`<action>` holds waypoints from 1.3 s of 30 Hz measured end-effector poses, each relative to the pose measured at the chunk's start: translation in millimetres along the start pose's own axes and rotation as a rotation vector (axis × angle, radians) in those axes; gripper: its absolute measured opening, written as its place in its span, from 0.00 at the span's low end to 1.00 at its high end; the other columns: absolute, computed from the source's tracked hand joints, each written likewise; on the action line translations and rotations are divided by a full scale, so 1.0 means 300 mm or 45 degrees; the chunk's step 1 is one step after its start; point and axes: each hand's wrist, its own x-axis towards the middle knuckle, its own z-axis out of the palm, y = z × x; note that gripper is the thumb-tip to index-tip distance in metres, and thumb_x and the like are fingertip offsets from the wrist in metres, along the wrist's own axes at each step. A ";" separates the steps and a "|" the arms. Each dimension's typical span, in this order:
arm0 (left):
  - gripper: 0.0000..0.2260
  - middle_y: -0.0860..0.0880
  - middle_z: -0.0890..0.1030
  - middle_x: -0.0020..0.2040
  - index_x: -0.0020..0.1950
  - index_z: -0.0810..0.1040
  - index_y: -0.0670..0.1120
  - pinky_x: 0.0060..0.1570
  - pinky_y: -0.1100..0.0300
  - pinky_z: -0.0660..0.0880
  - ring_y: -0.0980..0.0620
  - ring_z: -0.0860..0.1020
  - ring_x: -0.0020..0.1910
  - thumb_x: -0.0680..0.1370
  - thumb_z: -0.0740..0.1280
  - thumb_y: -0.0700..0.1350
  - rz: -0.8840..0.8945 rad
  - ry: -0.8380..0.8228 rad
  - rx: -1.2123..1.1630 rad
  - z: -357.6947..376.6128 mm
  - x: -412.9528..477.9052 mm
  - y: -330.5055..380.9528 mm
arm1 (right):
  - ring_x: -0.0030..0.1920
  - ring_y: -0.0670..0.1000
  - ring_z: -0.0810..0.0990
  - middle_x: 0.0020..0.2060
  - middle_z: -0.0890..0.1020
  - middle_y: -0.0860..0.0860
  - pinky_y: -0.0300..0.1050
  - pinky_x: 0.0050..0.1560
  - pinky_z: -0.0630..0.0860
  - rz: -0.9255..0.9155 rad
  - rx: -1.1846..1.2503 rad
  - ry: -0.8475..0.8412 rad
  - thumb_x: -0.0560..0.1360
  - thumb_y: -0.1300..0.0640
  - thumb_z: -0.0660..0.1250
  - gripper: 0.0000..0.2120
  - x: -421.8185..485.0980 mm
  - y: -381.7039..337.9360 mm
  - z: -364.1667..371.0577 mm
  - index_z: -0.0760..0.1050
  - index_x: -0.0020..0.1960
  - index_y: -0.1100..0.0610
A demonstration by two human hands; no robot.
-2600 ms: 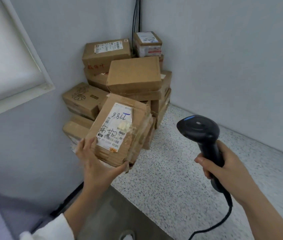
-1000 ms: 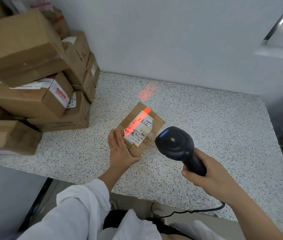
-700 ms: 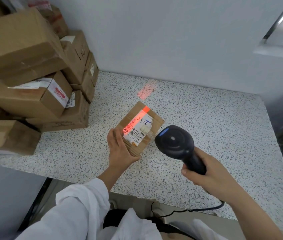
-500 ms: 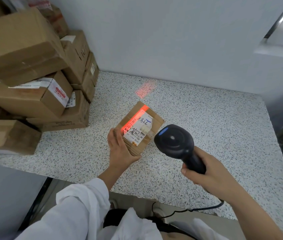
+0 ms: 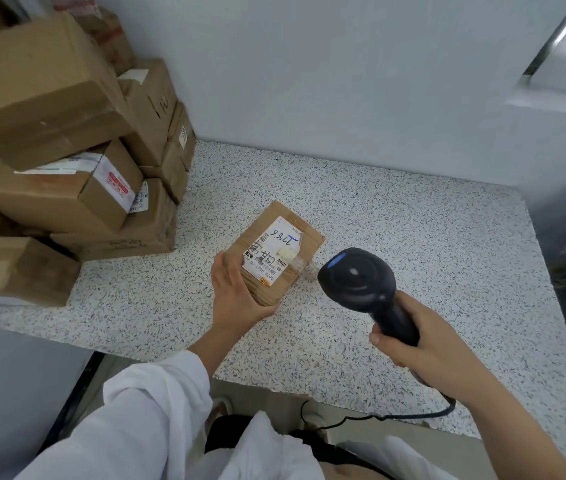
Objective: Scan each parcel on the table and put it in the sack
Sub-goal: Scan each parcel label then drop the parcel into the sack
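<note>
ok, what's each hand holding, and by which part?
Left hand grips the parcel at its near end; right hand grips the scanner by its handle.

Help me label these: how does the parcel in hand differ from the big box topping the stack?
The parcel is small, the big box far larger. The parcel shows a handwritten label; the big box shows plain faces. The left hand holds the parcel; the big box sits untouched. Both brown cardboard.

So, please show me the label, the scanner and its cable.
label (image 5: 271, 249), head view, its white middle.
scanner (image 5: 356, 278), head view, top of its head.
cable (image 5: 413, 416), head view, its level stretch.
</note>
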 end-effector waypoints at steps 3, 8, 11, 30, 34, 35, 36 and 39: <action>0.53 0.37 0.48 0.74 0.69 0.48 0.54 0.65 0.37 0.65 0.35 0.50 0.73 0.57 0.81 0.57 0.013 0.029 0.001 -0.009 -0.009 0.015 | 0.28 0.43 0.74 0.36 0.80 0.51 0.32 0.25 0.66 -0.001 -0.007 0.011 0.71 0.58 0.71 0.13 -0.022 0.014 -0.025 0.72 0.48 0.44; 0.55 0.37 0.48 0.74 0.69 0.46 0.56 0.66 0.36 0.64 0.36 0.51 0.74 0.55 0.82 0.56 0.111 0.065 -0.040 -0.057 -0.014 0.091 | 0.28 0.42 0.75 0.35 0.80 0.45 0.31 0.27 0.68 -0.044 -0.004 0.001 0.71 0.58 0.72 0.13 -0.074 0.028 -0.100 0.73 0.45 0.41; 0.56 0.37 0.49 0.75 0.68 0.45 0.57 0.68 0.39 0.62 0.38 0.52 0.74 0.54 0.80 0.60 0.212 0.014 -0.070 -0.107 -0.012 0.163 | 0.28 0.42 0.74 0.33 0.79 0.46 0.31 0.26 0.67 -0.061 -0.014 0.031 0.70 0.55 0.71 0.09 -0.121 0.034 -0.167 0.73 0.41 0.42; 0.50 0.49 0.51 0.75 0.67 0.50 0.62 0.66 0.45 0.68 0.43 0.60 0.72 0.51 0.72 0.67 1.204 -0.473 -0.200 -0.216 0.024 0.885 | 0.22 0.43 0.70 0.24 0.76 0.45 0.32 0.25 0.68 0.094 0.326 1.065 0.71 0.69 0.69 0.10 -0.674 0.090 -0.251 0.72 0.40 0.56; 0.51 0.54 0.52 0.72 0.67 0.51 0.59 0.64 0.42 0.69 0.42 0.62 0.71 0.51 0.73 0.66 1.349 -0.515 -0.289 -0.156 -0.024 0.983 | 0.21 0.43 0.70 0.23 0.76 0.45 0.30 0.23 0.67 0.164 0.369 1.324 0.71 0.70 0.69 0.12 -0.818 0.117 -0.215 0.71 0.40 0.54; 0.51 0.51 0.53 0.72 0.67 0.52 0.58 0.65 0.43 0.69 0.43 0.62 0.72 0.51 0.73 0.66 1.360 -0.530 -0.298 -0.138 -0.040 1.003 | 0.20 0.43 0.71 0.23 0.76 0.45 0.30 0.23 0.67 0.176 0.382 1.373 0.71 0.70 0.69 0.13 -0.847 0.129 -0.211 0.71 0.41 0.53; 0.51 0.48 0.53 0.73 0.67 0.52 0.58 0.66 0.43 0.68 0.43 0.61 0.72 0.50 0.73 0.66 1.365 -0.547 -0.298 -0.118 -0.057 1.024 | 0.20 0.43 0.71 0.23 0.76 0.45 0.30 0.22 0.67 0.180 0.402 1.406 0.71 0.70 0.68 0.13 -0.874 0.139 -0.210 0.71 0.41 0.53; 0.51 0.47 0.52 0.74 0.67 0.52 0.60 0.67 0.45 0.67 0.45 0.60 0.72 0.50 0.73 0.67 1.399 -0.603 -0.293 -0.066 -0.122 1.105 | 0.19 0.44 0.70 0.23 0.76 0.46 0.30 0.21 0.66 0.195 0.440 1.454 0.71 0.70 0.68 0.12 -0.958 0.172 -0.224 0.72 0.42 0.54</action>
